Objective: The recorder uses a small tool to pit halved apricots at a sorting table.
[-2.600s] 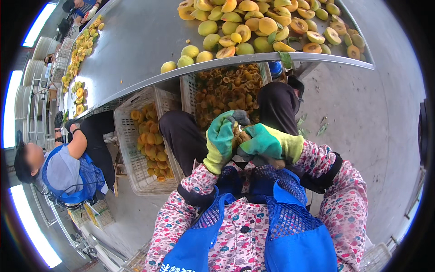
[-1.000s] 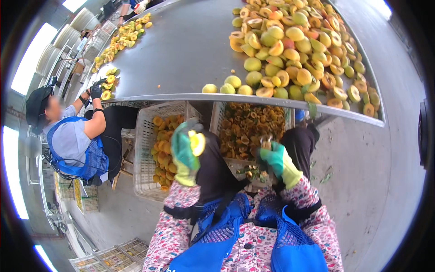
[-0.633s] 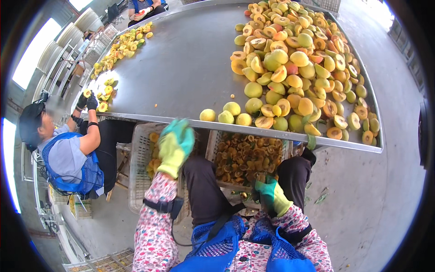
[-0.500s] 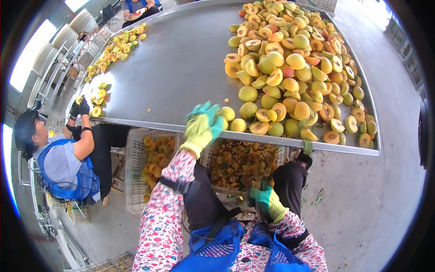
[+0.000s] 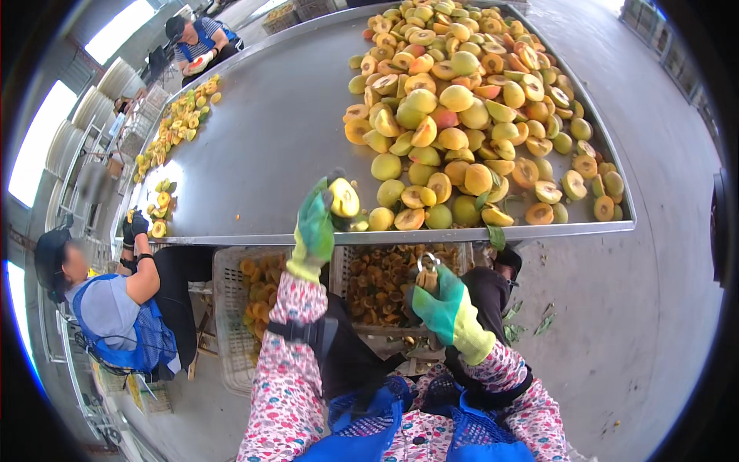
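Left hand (image 5: 314,225) grips cut fruit half (image 5: 346,199), bench (image 5: 269,154) near edge. Right hand (image 5: 448,308) clenched on ring-tipped tool (image 5: 429,263), handle mostly hidden. Bench edge part-hides crates: left crate (image 5: 230,331) orange fruit (image 5: 262,291), right crate (image 5: 466,256) brownish pieces (image 5: 381,289).

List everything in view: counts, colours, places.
Table: one, grey metal, ahead.
Piled fruit: many, yellowish, table's right side.
Strewn fruit: many, yellow, table's left edge.
Left crate: one, whitish, under table, orange fruit inside.
Right crate: one, whitish, alongside, brownish pieces inside.
Coworkers: two, blue vests, left and upper left.
Leaves: several, green, floor right.
Cut fruit: one, yellow, left grip.
Ring-ended tool: one, silvery and brown, right grip.
Sleeves: two, pink floral, lower middle.
Left grip: one, green-yellow, table's near edge.
Right grip: one, green-yellow, by right crate.
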A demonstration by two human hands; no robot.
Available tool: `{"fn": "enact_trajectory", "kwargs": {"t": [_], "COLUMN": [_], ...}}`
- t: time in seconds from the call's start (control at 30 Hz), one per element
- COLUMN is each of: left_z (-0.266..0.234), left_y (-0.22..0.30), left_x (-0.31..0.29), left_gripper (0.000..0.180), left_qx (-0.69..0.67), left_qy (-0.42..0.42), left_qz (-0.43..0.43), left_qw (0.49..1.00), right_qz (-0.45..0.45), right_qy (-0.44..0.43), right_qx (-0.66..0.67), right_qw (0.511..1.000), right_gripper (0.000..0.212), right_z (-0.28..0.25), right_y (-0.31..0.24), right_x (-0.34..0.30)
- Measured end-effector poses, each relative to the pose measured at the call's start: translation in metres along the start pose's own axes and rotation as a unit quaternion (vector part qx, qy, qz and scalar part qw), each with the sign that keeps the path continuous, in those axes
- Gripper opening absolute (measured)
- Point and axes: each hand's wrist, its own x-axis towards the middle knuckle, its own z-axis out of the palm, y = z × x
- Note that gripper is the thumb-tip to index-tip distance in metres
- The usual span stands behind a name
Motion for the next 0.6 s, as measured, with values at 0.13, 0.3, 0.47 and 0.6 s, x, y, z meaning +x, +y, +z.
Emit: {"fn": "enact_trajectory", "kwargs": {"t": [0.13,0.3,0.47,0.6], "left_z": [0.037,0.073,0.085,0.105], "left_y": [0.027,0.016,0.005,0.001], "left_x": [-0.057,-0.097,-0.118,-0.129], "left_gripper": [0.061,0.056,0.040,0.034], "left_qx": [-0.245,-0.242,-0.198,-0.172], "left_qy": [-0.110,-0.089,0.005,0.022], "left_qz": [-0.035,0.002,0.011,0.108], "left_qw": [0.963,0.966,0.980,0.979], "right_qz": [-0.229,-0.232,-0.209,-0.205], "right_qy": [0.104,0.096,0.080,0.037], "right_qx": [-0.274,-0.325,-0.339,-0.351], "right_qw": [0.928,0.912,0.914,0.913], "right_gripper": [0.024,0.019,0.019,0.025], "right_z": [0.012,0.017,0.019,0.017], "right_y": [-0.027,-0.019,-0.019,-0.018], "right_x": [-0.001,-0.014,-0.031,-0.040]}}
